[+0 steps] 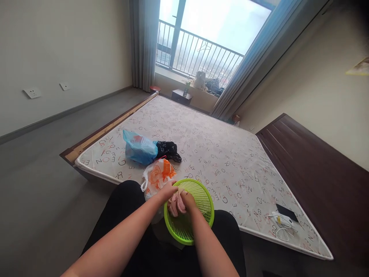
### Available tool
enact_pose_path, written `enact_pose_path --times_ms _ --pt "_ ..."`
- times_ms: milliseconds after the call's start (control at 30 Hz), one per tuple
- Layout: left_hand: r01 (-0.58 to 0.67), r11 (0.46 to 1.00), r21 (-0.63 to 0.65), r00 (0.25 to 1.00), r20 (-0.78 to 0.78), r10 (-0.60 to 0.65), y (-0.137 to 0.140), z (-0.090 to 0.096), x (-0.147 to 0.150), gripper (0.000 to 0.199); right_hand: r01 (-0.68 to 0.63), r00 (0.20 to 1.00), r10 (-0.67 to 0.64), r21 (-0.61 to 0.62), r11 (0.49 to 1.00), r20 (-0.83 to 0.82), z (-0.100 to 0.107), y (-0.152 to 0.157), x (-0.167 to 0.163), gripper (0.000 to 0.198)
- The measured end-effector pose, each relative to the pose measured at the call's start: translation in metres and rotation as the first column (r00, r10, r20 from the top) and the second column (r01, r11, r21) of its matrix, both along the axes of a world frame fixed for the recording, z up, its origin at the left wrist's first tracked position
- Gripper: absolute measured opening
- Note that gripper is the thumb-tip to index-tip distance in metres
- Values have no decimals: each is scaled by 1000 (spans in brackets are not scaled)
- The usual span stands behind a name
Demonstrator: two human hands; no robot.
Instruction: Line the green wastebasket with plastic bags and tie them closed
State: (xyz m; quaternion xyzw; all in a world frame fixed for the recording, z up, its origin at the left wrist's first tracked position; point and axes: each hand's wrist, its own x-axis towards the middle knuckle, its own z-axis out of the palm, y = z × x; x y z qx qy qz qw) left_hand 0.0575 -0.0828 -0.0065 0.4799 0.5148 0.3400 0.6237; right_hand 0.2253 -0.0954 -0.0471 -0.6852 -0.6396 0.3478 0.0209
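Observation:
A round lime-green plastic basket [204, 194] with a mesh wall stands between my knees, its mouth facing up toward me. Bunched pink cloth [177, 205] hangs over its opening, gripped between both hands. My left hand [169, 190] is closed at the cloth's upper left, close to the basket's rim. Closed around the cloth's right side is my right hand [188, 201], its fingertips partly hidden. A white and orange plastic bag [158, 175] lies just beyond my left hand. Behind it are a light blue plastic bag [140, 148] and a black plastic bag [167, 149].
The bags rest on a letter-patterned mattress [207, 142] in a wooden bed frame [109, 130]. A white power strip with cables [281, 220] and a dark flat object [286, 212] lie at its right corner. A small nightstand [181, 96] stands by the window.

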Motion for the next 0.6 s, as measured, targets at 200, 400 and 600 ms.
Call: enact_pose_path --times_ms 200,400,600 --pt "-2 1000 -4 1000 -19 2 3 -9 1 37 -156 943 149 2 988 298 -6 -11 1 48" --pt "-4 999 39 997 -76 7 3 -12 0 37 -388 837 351 3 922 421 -24 -32 -25 76" --pt "-15 1000 24 998 -55 16 2 -9 0 34 -280 915 236 93 956 327 -26 -20 -15 44"
